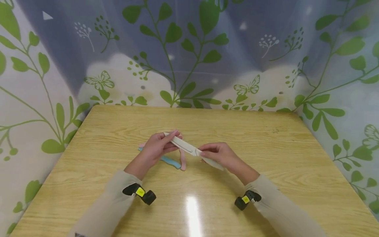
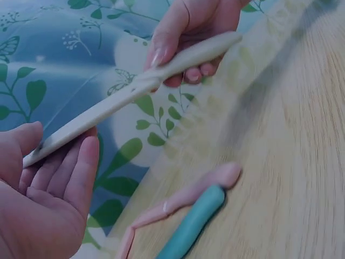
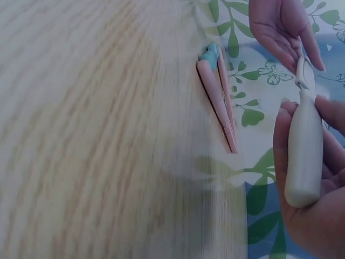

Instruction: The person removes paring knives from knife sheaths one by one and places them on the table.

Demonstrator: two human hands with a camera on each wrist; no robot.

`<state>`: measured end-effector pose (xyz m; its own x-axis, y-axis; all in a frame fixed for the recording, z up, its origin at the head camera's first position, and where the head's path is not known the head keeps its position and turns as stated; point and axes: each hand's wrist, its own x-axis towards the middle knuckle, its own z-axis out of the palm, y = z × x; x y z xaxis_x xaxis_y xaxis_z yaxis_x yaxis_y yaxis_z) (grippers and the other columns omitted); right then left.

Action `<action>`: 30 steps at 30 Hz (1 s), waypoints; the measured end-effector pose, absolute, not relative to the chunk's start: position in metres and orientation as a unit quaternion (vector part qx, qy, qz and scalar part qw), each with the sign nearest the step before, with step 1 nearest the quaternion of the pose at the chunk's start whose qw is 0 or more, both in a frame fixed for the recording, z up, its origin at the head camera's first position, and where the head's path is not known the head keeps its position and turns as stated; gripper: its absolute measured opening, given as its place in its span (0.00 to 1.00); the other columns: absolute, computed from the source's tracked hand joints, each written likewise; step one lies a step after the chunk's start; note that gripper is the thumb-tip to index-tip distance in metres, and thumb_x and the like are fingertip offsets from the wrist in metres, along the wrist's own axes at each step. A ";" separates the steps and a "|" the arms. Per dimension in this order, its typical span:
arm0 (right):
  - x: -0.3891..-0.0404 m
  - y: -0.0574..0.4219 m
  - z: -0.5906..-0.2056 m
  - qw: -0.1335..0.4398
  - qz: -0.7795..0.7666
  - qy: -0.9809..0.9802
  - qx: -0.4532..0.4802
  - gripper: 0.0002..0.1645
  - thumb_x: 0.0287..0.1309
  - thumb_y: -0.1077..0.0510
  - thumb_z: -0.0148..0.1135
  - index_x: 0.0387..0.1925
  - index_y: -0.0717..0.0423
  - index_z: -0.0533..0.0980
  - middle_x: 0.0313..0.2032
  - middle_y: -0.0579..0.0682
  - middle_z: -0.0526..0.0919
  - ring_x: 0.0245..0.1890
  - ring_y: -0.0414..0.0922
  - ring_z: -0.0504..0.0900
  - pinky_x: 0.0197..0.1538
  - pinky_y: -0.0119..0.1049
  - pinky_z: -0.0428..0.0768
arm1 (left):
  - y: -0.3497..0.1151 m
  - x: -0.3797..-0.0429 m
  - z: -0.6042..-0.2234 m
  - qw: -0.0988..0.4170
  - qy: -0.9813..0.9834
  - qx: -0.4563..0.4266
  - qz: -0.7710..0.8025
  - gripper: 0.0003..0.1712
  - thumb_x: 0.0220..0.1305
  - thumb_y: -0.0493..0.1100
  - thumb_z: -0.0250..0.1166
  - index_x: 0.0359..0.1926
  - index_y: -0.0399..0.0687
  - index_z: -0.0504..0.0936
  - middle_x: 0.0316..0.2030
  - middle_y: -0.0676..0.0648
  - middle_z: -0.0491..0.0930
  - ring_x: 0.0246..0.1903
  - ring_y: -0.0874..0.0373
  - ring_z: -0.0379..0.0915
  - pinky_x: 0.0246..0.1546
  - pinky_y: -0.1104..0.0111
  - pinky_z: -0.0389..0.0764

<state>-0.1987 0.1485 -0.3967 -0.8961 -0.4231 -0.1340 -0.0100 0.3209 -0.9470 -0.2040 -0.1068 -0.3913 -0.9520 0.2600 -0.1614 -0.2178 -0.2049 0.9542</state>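
Observation:
Both hands hold one white hinged tool above the table. It has a slim slotted arm, a joint near the middle and a thicker rounded handle; the two parts lie nearly in line. My left hand pinches the far end of the slim arm between thumb and fingers. With thumb and fingers, my right hand grips the handle close to the joint. Beneath lie a blue tool and a pink tool, partly hidden by the left hand. The pink one is bent at its joint.
The wood-grain table runs under both arms. A leaf-patterned curtain hangs behind it and along both sides. A bright light reflection shows near the front. Each wrist carries a strapped black camera.

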 end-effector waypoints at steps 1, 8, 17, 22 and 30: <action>-0.199 0.150 -0.397 0.185 -0.563 0.793 -0.138 0.17 0.58 0.57 0.65 0.47 0.61 0.80 0.45 0.61 0.83 0.38 0.53 0.83 0.37 0.35 0.80 | -0.109 -0.203 -0.392 0.154 0.620 0.011 0.769 0.24 0.70 0.46 0.55 0.57 0.29 0.73 0.48 0.39 0.82 0.38 0.60 0.82 0.37 0.73 0.82; -0.200 0.162 -0.398 0.207 -0.535 0.802 -0.168 0.16 0.57 0.57 0.66 0.47 0.58 0.80 0.41 0.57 0.85 0.37 0.46 0.82 0.37 0.35 0.78 | -0.120 -0.194 -0.396 0.172 0.699 0.036 0.693 0.19 0.69 0.41 0.57 0.52 0.28 0.76 0.30 0.48 0.85 0.29 0.60 0.83 0.33 0.70 0.84; -0.205 0.176 -0.398 0.265 -0.577 0.744 -0.211 0.21 0.59 0.61 0.63 0.53 0.65 0.74 0.41 0.65 0.81 0.33 0.46 0.82 0.37 0.38 0.83 | -0.133 -0.187 -0.406 0.178 0.641 0.018 0.747 0.21 0.72 0.38 0.52 0.58 0.24 0.69 0.30 0.49 0.84 0.29 0.63 0.82 0.32 0.75 0.82; -0.209 0.181 -0.395 0.229 -0.616 0.734 -0.173 0.20 0.60 0.63 0.62 0.53 0.67 0.73 0.42 0.73 0.79 0.32 0.46 0.84 0.40 0.43 0.84 | -0.140 -0.185 -0.407 0.170 0.593 -0.005 0.787 0.25 0.72 0.40 0.52 0.61 0.24 0.64 0.30 0.49 0.84 0.31 0.62 0.83 0.34 0.75 0.82; -0.210 0.169 -0.395 0.173 -0.726 0.658 -0.100 0.18 0.63 0.67 0.56 0.53 0.72 0.69 0.37 0.55 0.83 0.35 0.43 0.85 0.42 0.33 0.83 | -0.141 -0.182 -0.397 0.163 0.545 -0.008 0.823 0.28 0.71 0.42 0.52 0.62 0.24 0.61 0.31 0.48 0.84 0.34 0.61 0.82 0.38 0.74 0.82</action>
